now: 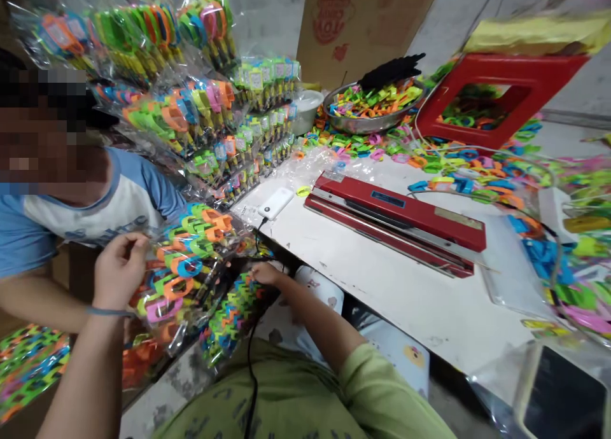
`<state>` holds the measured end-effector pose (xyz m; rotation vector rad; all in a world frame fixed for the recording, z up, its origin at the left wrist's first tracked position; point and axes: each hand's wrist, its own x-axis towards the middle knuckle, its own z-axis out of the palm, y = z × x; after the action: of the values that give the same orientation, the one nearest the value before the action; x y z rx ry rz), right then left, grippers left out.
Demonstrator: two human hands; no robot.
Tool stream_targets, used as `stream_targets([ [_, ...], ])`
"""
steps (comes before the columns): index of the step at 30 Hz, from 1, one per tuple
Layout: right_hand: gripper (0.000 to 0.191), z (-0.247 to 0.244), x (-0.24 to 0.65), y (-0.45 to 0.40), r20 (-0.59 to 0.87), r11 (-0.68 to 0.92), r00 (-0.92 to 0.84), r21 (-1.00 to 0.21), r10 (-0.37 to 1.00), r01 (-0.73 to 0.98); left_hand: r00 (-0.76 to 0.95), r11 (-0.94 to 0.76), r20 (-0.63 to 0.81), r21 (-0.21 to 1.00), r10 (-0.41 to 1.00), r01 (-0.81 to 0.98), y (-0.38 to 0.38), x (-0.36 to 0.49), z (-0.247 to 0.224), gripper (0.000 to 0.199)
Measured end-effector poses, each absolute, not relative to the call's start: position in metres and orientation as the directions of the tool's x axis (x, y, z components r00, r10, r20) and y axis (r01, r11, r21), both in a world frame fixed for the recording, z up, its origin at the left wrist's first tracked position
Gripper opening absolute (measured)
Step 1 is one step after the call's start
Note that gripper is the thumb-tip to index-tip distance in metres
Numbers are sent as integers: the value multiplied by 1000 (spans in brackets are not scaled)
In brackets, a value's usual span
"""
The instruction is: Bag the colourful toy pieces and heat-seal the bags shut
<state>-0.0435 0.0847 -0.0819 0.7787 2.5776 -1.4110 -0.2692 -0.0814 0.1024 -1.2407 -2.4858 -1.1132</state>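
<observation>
My left hand (121, 267) is closed at the left edge of a clear bag of colourful plastic toys (184, 267), its fingers pinched together on the film. Green, orange, blue and pink ring-shaped pieces show through the plastic. To the right, my right hand (268, 273) has its fingers curled at the upper end of a clear packet of zigzag pieces (231, 312), mostly green with some blue and orange. Both lie low in front of me, left of the table edge. Where the two packs meet, I cannot tell whether they are joined.
Another person (90, 191) in a blue and white shirt is close on the left. Bagged toys (191, 108) are stacked behind. On the table (363, 267) are a red heat sealer (396, 216), a white power bank (277, 203), a metal bowl (367, 121), a red stool (515, 70) and a phone (563, 394).
</observation>
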Motion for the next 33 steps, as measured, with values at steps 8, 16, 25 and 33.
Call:
stream_targets([
  [8,28,9,-28,45,5,496,-906,-838,424,227,-570,417,517,391,638,821,-77,-270,131,19],
  [16,27,126,43,65,282,628,-884,-778,374,18,-335,39,521,498,785,866,-49,-189,171,25],
  [25,26,205,123,88,385,636,-879,-761,281,-129,359,3,-143,932,922,364,77,-109,148,67],
  [33,45,159,201,145,153,195,-805,-980,573,-47,466,109,-159,985,870,132,143,-25,101,51],
])
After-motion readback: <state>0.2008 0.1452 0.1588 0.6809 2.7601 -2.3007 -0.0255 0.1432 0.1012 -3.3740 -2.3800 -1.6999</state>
